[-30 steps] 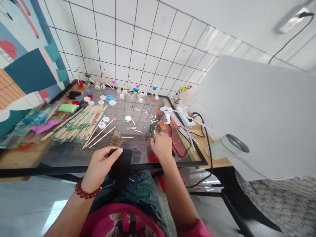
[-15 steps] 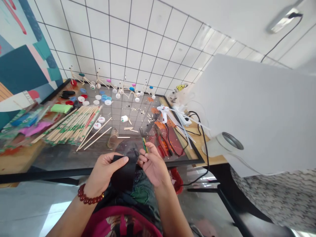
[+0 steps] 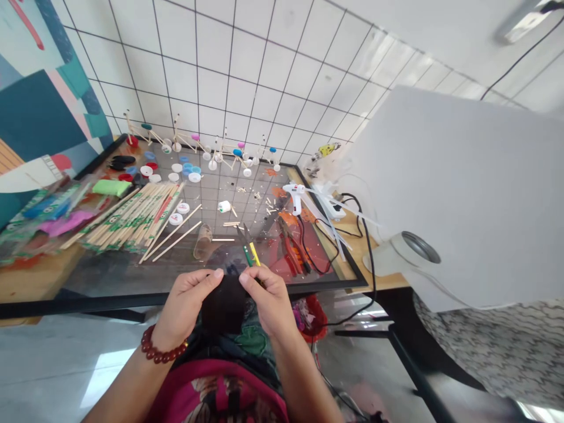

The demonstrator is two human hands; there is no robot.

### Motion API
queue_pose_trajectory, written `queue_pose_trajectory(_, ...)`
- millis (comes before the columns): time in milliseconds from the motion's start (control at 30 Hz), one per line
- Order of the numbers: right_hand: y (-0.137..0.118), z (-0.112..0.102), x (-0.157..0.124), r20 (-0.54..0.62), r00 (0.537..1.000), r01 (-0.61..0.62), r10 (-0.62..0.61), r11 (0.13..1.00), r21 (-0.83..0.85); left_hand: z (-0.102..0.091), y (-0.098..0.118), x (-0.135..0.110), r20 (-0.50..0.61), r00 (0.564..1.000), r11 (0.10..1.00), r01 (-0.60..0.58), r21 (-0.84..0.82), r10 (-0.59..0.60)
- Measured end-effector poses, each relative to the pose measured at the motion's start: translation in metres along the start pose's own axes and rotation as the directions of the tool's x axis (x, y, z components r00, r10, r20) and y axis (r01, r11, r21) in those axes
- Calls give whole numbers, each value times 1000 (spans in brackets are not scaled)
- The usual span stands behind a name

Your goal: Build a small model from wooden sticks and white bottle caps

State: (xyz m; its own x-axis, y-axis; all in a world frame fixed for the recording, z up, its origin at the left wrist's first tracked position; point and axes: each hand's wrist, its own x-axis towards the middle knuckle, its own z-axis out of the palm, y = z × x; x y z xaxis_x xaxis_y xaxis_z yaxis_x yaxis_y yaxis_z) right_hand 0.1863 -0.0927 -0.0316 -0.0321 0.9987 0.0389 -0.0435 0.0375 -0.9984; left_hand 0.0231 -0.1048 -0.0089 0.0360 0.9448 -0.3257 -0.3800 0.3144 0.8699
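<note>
Centrally, black sheet [image 3: 224, 308] was pinched between thumbs and fingers of left hand [image 3: 187, 299] and right hand [image 3: 271, 299]; green-and-yellow snips [image 3: 254, 252] were held by latter.

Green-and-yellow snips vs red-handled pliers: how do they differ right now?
Colour: the snips show one green and one yellow handle; the pliers have red handles.
Support: the snips are held in the right hand; the pliers lie on the tabletop.
Visibility: the hand hides the snips' near end; the pliers' handles are out in view.
Shared: both have dark heads pointing away from the person.
</note>
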Motion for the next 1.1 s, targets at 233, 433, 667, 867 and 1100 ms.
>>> queue_pose_trajectory(233, 3, 2, 0, -18, 1000, -18, 19, 999, 27, -5, -3, 0, -13, 999, 999, -41, 3, 41)
queue_pose_trajectory(433, -6, 4, -1, 28, 993, -115, 112, 973, 200, 1, 0, -4, 31, 999, 995, 15, -102, -12)
queue_pose_trajectory(667, -6, 0, -4, 19, 997, -81, 79, 969, 233, -1, -2, -3, 89, 991, 995, -97, -12, 97)
queue_pose_trajectory(867, -5, -9, -8, 15, 998, 65, -66, 994, 88, -5, -1, -4, 153, 955, 951, -274, 139, 253)
queue_pose_trajectory(1100, -9, -10, -10, 17, 994, 109, -110, 992, 60, -5, 3, -7, 174, 962, 960, -235, 153, 208)
